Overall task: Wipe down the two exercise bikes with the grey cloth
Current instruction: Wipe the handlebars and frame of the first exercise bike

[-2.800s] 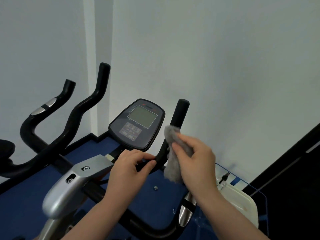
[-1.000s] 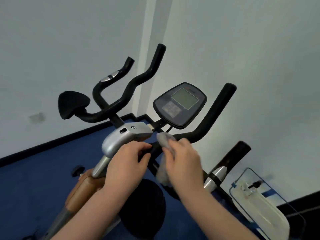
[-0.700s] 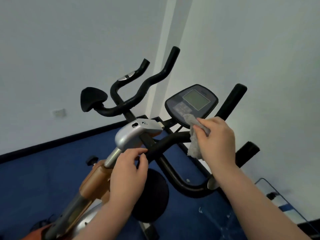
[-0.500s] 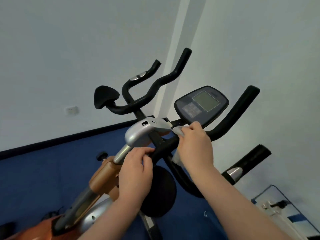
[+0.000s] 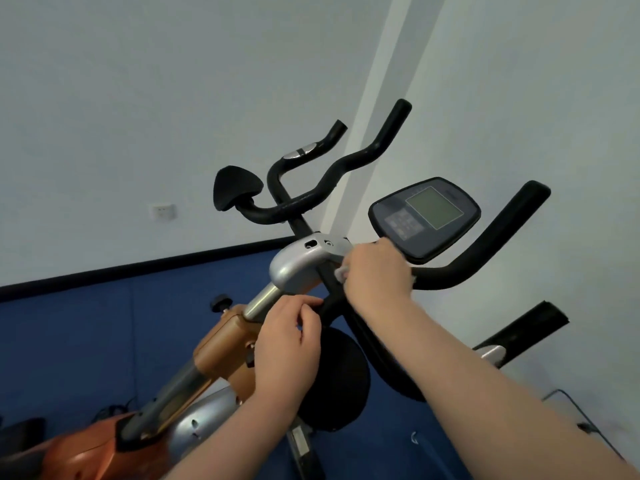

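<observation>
One exercise bike fills the view, with a black handlebar [image 5: 485,251], a silver stem cover [image 5: 298,265], an orange frame [image 5: 221,344] and a dark console [image 5: 426,216]. My right hand [image 5: 377,275] is closed on the grey cloth [image 5: 341,273] and presses it against the handlebar's middle, just below the console; only a small edge of cloth shows by my fingers. My left hand [image 5: 287,341] grips the black bar just below the silver stem cover. A second bike is not in sight.
A black elbow pad [image 5: 235,187] sits on the far bar and a round black pad [image 5: 336,379] hangs under my hands. Blue carpet [image 5: 104,334] covers the floor. White walls meet in a corner behind. A black cable [image 5: 581,420] runs at right.
My right hand has slid the cloth from the right bar and console edge inward to the handlebar's middle. The view has swung left and tilted. My left hand has kept its grip.
</observation>
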Demonstrator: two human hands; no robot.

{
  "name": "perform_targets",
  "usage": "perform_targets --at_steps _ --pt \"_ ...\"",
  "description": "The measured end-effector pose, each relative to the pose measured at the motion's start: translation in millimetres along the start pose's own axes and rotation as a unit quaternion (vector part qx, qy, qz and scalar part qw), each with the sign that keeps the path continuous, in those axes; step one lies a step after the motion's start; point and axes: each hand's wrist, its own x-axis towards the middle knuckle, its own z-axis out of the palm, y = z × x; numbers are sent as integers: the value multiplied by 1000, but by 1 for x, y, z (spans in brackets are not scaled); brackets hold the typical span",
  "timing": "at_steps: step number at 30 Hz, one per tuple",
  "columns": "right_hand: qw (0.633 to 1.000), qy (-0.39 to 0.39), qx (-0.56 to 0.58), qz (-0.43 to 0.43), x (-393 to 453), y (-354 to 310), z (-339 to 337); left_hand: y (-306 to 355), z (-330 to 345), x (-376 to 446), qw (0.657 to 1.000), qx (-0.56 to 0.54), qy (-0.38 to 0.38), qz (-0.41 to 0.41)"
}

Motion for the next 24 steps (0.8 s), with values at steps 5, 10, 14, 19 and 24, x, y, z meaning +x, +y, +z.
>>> perform_targets --at_steps 5,10,14,19,24 --pt "983 -73 120 -116 -19 -8 4 -4 0 -3 999 -31 -2 -11" --pt "979 -19 204 -24 14 39 -23 -7 0 -7 997 -70 15 -41" --pt "995 50 58 -63 -9 32 13 -8 1 -7 996 -77 18 -37" --pt "969 100 203 -99 -34 30 21 -10 0 -6 997 -65 26 -26" --pt "916 -31 390 -87 -55 41 18 -7 -4 -6 999 -29 1 25"
